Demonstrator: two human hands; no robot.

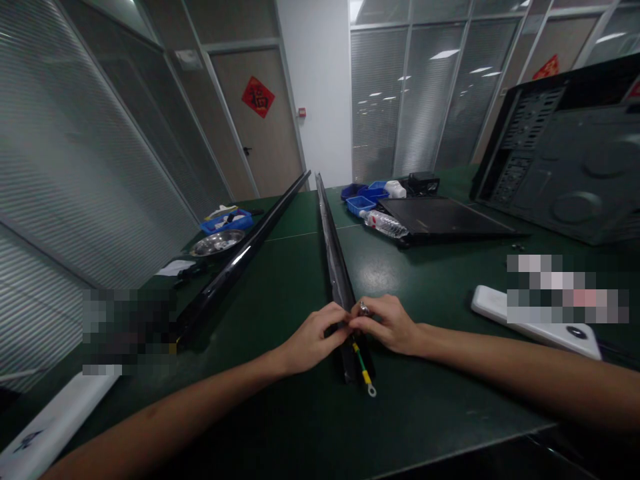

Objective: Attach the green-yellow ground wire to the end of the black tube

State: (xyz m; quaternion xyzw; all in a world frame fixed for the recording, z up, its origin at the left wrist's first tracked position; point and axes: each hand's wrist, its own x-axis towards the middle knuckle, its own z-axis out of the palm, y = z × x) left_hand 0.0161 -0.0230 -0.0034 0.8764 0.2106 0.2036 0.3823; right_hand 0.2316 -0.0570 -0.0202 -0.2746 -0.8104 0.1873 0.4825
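Note:
A long black rail point(336, 257) lies lengthwise on the green table, pointing away from me. Over its near end, my left hand point(313, 339) is closed, thumb and fingers pinched together. My right hand point(389, 325) meets it fingertip to fingertip, also in a pinch; what sits between the fingertips is hidden. A small silvery ring-shaped piece point(365, 309) shows at the right fingers. Just below both hands, a short green-and-yellow wire point(361, 362) with a metal ring terminal point(371, 391) sticks out towards me.
A second black rail point(240, 257) lies to the left. Beyond it are a metal bowl point(217, 243) and a blue tray point(240, 221). At right are a white device point(530, 319), a plastic bottle point(384, 224), a flat black panel point(445, 217), blue bins point(361, 205) and a computer case point(565, 157).

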